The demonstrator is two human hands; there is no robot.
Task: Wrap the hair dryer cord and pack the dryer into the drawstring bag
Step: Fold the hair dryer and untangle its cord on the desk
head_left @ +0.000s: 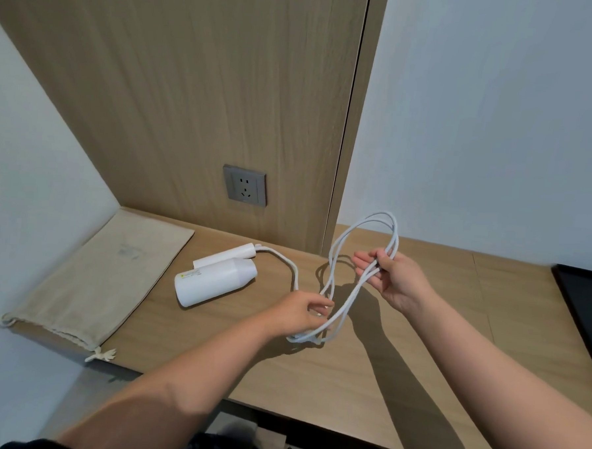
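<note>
Between the two hands, above the light wooden counter (348, 381), hang several loops of the thin white power cord (343, 311). The right hand (393, 275) is raised with the palm turned up; its thumb presses the gathered strands against the fingers, so it is closed on the upper part of the loops. The left hand (305, 310) is lower and nearer to the person, its fingers curled around the lower part of the same loops — how tightly they press, I cannot tell. From the left hand one free strand of cord runs away over the counter to the folded handle of the white cylindrical plastic hair dryer (213, 278), which lies on its side just beyond the left hand, touching nothing else. Further to the left of the dryer the flat beige cloth drawstring bag (96, 282) lies by the wall, its gathered mouth toward the person. Behind the dryer, a grey wall socket (244, 185) sits in the wooden panel.
</note>
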